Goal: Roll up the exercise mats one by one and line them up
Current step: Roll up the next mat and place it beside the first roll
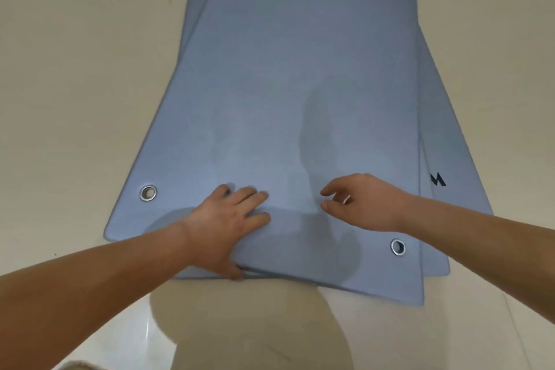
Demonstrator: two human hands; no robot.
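Observation:
A blue exercise mat (300,84) lies flat on top of a stack and runs away from me across the floor. It has a metal eyelet at its near left corner (148,192) and another at its near right corner (398,247). Edges of other blue mats (435,219) stick out beneath it on the right, one with a dark logo. My left hand (228,225) lies on the near end of the top mat, thumb hooked at its front edge. My right hand (360,201) hovers just above the mat, fingers curled and apart, holding nothing.
The pale cream floor (75,69) surrounds the mats on both sides. My knee in beige trousers (255,330) rests on the floor right in front of the mats' near edge.

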